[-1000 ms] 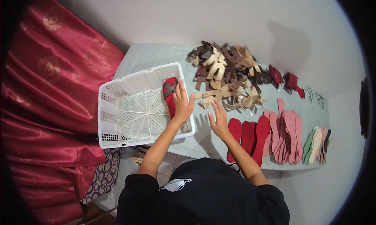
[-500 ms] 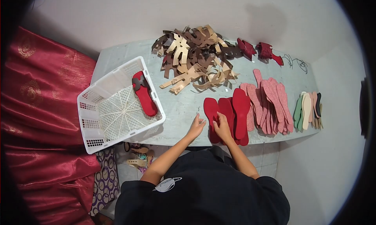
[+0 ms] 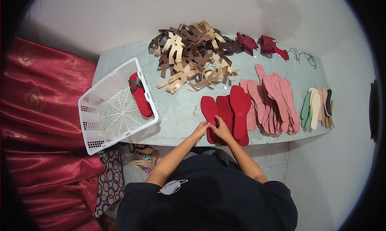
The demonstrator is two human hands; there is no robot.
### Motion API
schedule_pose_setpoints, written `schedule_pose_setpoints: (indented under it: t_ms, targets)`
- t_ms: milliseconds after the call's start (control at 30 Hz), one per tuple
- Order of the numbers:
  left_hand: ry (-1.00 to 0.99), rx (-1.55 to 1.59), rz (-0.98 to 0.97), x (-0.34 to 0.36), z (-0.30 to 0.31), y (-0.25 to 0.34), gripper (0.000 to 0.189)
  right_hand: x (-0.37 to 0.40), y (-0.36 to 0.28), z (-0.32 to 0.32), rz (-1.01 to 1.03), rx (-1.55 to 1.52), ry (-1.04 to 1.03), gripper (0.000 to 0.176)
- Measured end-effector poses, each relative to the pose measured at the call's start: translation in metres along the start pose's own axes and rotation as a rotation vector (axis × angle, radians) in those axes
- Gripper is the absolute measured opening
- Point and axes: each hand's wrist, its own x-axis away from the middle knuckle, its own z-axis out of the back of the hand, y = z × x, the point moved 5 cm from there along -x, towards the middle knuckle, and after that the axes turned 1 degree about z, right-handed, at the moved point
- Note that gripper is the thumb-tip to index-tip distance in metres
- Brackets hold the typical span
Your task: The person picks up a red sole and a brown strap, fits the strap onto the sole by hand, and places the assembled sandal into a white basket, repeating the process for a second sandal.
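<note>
Both my hands meet over the leftmost red insole (image 3: 208,106) at the table's front edge. My left hand (image 3: 201,129) is closed at the narrow middle of this insole, from its left side. From the other side my right hand (image 3: 221,131) closes on it, thumb and fingers near the left fingertips; the exact grip is partly hidden. More red insoles (image 3: 240,106) lie overlapping just right of my right hand. Beyond them is a pile of pink speckled insoles (image 3: 277,98).
A white plastic basket (image 3: 120,135) stands at left, holding a red sole with a dark strap (image 3: 140,98). Brown and beige cut straps (image 3: 193,56) are heaped at the back. Dark red pieces (image 3: 267,46) and black cord (image 3: 305,58) lie behind; green, cream and black insoles (image 3: 315,108) sit right.
My left hand has moved from beside the leftmost red insole onto it, and my hands have come together. The whole view has shifted slightly.
</note>
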Motion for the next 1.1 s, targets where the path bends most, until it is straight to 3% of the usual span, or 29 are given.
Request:
schedule_pose_setpoints:
  t_ms: [33, 100, 133, 200, 300, 667, 933, 1100]
  targets:
    - [-0.059, 0.016, 0.009, -0.001, -0.001, 0.001, 0.042, -0.002, 0.0, 0.0, 0.0, -0.005, 0.002, 0.058]
    - [-0.116, 0.03, 0.008, -0.005, -0.003, 0.0, 0.037, -0.006, 0.001, -0.002, -0.207, -0.285, -0.052, 0.061]
    - [-0.073, 0.098, -0.029, -0.007, -0.001, -0.001, 0.036, -0.008, -0.007, 0.002, -0.196, -0.288, -0.052, 0.061]
    - [-0.022, 0.156, -0.074, -0.01, 0.008, 0.0, 0.035, -0.006, -0.014, 0.0, -0.385, -0.646, -0.142, 0.064]
    - [0.113, 0.107, -0.08, -0.009, 0.026, 0.005, 0.037, -0.009, -0.015, -0.007, -0.432, -0.713, -0.195, 0.06]
    - [-0.148, 0.206, -0.381, 0.048, 0.06, 0.117, 0.043, -0.042, -0.092, 0.008, -0.229, -0.876, -0.328, 0.048]
    - [-0.067, 0.222, -0.623, 0.058, 0.107, 0.194, 0.033, -0.135, -0.125, 0.031, -0.132, -0.581, -0.3, 0.039]
    - [-0.079, 0.315, -0.636, 0.045, 0.124, 0.196, 0.031, -0.209, -0.144, 0.048, 0.005, -0.571, -0.292, 0.033]
